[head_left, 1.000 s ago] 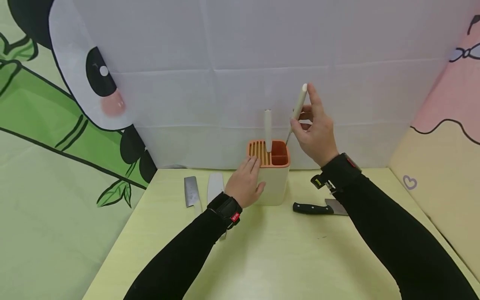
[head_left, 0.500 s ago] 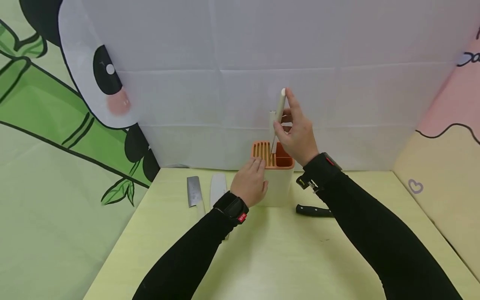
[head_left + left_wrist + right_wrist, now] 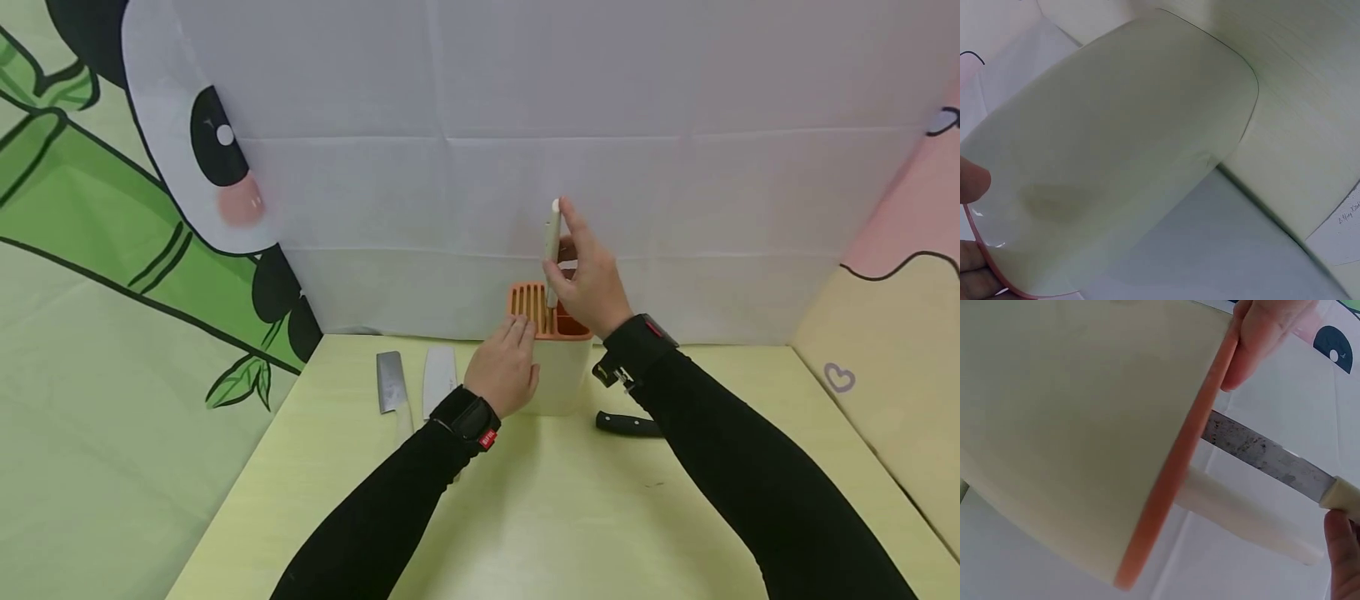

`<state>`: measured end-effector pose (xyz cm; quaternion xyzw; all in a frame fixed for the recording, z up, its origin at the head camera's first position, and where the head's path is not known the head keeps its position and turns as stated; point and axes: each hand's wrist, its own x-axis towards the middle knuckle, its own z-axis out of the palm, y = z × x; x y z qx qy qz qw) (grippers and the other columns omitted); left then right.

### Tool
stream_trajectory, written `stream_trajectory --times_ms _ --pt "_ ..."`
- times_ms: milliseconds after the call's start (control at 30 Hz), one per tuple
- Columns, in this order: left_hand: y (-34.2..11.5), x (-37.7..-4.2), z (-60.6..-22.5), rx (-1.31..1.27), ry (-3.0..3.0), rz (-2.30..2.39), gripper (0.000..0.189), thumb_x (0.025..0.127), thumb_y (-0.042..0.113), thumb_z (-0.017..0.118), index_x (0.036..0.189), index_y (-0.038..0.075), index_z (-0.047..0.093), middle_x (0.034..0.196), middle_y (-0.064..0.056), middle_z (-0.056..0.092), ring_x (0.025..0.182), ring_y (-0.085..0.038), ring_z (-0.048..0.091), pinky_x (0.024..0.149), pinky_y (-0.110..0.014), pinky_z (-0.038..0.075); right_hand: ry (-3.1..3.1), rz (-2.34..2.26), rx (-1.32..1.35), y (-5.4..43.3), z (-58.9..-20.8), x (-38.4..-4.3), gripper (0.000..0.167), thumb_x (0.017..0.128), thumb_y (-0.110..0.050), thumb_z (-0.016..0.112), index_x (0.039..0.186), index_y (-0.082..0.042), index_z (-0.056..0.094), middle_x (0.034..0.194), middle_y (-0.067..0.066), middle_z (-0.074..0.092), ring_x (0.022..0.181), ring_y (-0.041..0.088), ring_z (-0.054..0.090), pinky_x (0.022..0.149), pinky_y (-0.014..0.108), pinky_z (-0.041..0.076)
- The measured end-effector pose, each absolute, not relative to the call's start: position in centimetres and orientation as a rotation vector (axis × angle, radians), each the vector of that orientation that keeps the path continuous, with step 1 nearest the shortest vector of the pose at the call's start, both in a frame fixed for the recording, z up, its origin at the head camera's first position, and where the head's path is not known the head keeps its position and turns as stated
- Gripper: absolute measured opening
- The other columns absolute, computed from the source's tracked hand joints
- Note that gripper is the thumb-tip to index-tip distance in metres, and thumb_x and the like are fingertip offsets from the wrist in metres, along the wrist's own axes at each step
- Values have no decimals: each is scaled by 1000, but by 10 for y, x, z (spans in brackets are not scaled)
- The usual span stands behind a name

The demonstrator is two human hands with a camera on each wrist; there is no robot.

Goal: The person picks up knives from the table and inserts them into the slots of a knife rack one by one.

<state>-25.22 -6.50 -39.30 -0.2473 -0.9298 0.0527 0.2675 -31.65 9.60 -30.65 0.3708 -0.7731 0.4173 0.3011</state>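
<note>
My right hand [image 3: 588,283] pinches the cream handle of a knife [image 3: 1266,453]. Its spotted blade runs down into the cream knife block [image 3: 557,379], part of the blade still showing above the orange rim in the right wrist view. My left hand [image 3: 502,367] grips the block's front left rim, thumb against the wall and fingers over the edge, as the left wrist view shows. A second pale knife handle [image 3: 1241,515] sticks out of the block behind the held knife; in the head view it is mostly hidden.
A cleaver [image 3: 391,383] and a white-bladed knife [image 3: 438,379] lie left of the block, the latter partly under my left arm. A black-handled knife [image 3: 626,424] lies to the right, its blade hidden by my right sleeve. A cloth backdrop [image 3: 375,192] rises behind the table.
My right hand has carried the knife left from beside the block to above its slots, then lowered it, and the blade has gone in. My left hand stays on the block.
</note>
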Motion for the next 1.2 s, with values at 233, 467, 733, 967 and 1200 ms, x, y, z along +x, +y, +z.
stream_trajectory --times_ms 233,467,733,967,1200 --pt "-64 -254 -394 -659 -2491 145 59 91 31 66 136 -5 52 136 -19 55 130 -30 48 112 -35 31 -2121 1147 999 98 -316 -321 77 94 0 59 157 -16 19 101 18 63 90 26 64 75 35 57" --pt "-62 -257 -397 -646 -2483 144 61 89 32 67 135 -6 53 136 -19 55 130 -30 48 112 -35 31 -2196 1177 980 102 -328 -329 78 94 -3 60 158 -18 18 103 18 65 92 27 65 76 38 57" --pt "-60 -259 -399 -642 -2479 186 60 90 33 65 135 -5 53 136 -19 55 129 -30 49 112 -34 32 -2224 1132 972 104 -344 -336 79 93 -3 63 157 -16 19 101 19 66 82 27 64 70 46 55" --pt "-58 -263 -400 -629 -2460 201 59 90 31 65 134 -5 54 135 -18 56 129 -29 49 112 -34 32 -2182 1093 971 104 -356 -339 79 91 -1 63 157 -15 22 100 18 65 79 24 63 64 38 53" --pt "-55 -266 -402 -623 -2454 185 58 89 30 64 134 -6 54 135 -19 56 128 -30 50 112 -34 32 -2127 1038 975 103 -366 -344 77 89 1 63 155 -10 25 97 18 64 75 23 62 61 35 52"
